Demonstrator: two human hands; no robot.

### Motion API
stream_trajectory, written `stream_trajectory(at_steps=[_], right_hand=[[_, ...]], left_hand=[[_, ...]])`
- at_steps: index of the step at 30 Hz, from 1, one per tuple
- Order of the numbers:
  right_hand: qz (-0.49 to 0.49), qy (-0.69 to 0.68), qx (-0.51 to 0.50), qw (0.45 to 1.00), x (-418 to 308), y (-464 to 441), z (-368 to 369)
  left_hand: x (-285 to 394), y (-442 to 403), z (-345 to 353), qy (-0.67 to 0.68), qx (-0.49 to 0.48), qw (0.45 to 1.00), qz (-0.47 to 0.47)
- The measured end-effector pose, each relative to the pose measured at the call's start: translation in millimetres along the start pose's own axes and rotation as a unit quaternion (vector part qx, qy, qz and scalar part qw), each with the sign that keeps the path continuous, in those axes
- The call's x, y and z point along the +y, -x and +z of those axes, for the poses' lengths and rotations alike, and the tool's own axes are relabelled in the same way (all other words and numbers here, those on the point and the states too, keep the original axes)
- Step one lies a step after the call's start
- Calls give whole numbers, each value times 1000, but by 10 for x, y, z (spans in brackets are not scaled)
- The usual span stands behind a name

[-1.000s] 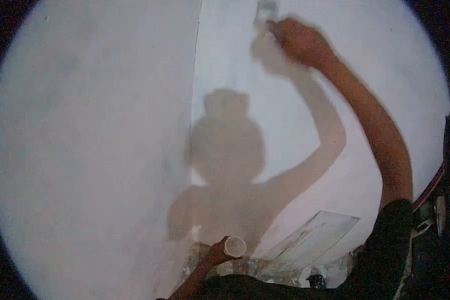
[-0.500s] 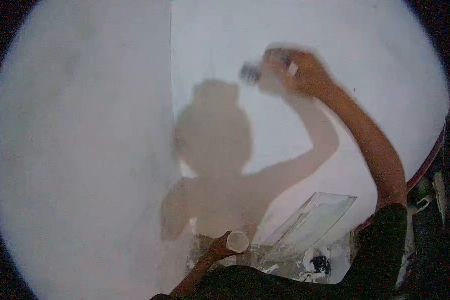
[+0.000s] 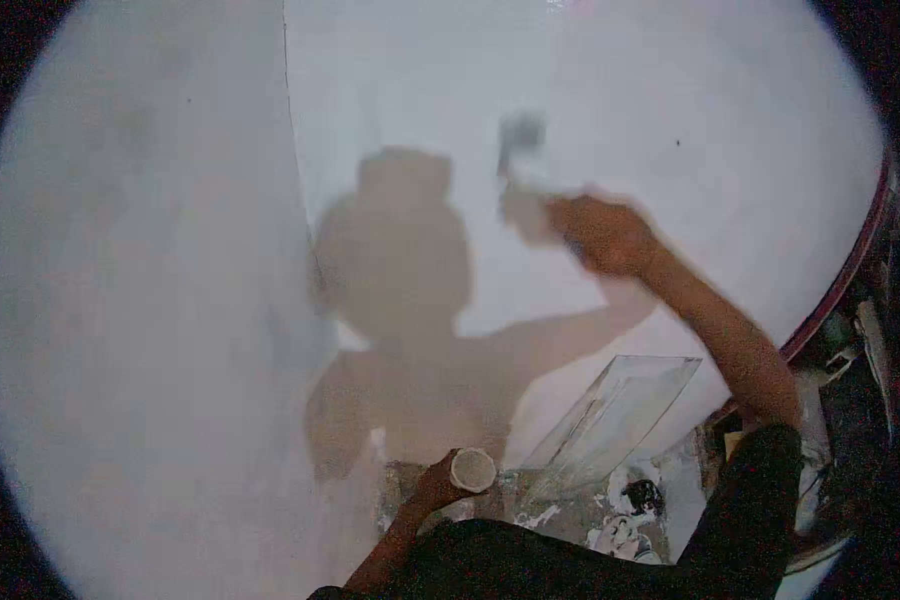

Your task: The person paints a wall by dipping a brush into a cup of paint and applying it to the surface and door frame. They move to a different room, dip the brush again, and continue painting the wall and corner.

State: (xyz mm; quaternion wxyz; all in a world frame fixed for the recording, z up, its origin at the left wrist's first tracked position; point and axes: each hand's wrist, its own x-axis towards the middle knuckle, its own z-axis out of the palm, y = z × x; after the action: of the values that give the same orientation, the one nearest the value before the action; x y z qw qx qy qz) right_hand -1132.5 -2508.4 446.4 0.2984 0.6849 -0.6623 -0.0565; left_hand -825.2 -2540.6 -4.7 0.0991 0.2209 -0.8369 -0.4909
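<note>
In the head view, we had our two hands well apart, each with something of its own. Our right hand (image 3: 610, 235) was raised before the pale wall (image 3: 130, 300), its fingers closed around the lower end of a tool (image 3: 523, 137). The tool pointed upward from the fist, its far end dark and too blurred for us to name its kind; we could not tell whether that end touched the wall. A thin seam (image 3: 288, 100) ran down the wall to the left of the tool, nearly upright.

Our left hand (image 3: 438, 484) was low, near the bottom of the view, gripping a cup (image 3: 473, 470) from its left side. We looked onto the cup's round mouth; what lay inside looked pale, though we could not make it out.

Between the seam and our right hand, our shadow (image 3: 400, 260) fell on the wall, head, shoulders and one raised arm. Right of the cup, a pale sheet (image 3: 625, 415) stood tilted. Below it lay the grey floor (image 3: 565, 495), with white splashes and a small black thing (image 3: 642, 495) we could not identify. A dark sleeve (image 3: 745, 500) covered our right upper arm, and dark clothing (image 3: 510, 560) crossed the bottom. Along the right side curved a reddish edge (image 3: 850, 270), with dim clutter beyond it.
</note>
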Motion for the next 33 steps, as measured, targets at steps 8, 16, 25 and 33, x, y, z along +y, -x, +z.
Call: stream_trajectory(at_steps=[8,16,25,33], right_hand=[[-10,-227,44,973,-959,682,518],[466,-457,105,750,-1946,2258,793],[829,-211,86,511,-4171,4151,227],[911,-115,156,365,-5531,4826,-554]], left_hand=[[131,218,-104,13,-38,999,-1],[-91,-66,432,-53,-120,990,51],[590,-137,1518,-78,-437,885,138],[1400,1140,2556,-91,-555,707,428]])
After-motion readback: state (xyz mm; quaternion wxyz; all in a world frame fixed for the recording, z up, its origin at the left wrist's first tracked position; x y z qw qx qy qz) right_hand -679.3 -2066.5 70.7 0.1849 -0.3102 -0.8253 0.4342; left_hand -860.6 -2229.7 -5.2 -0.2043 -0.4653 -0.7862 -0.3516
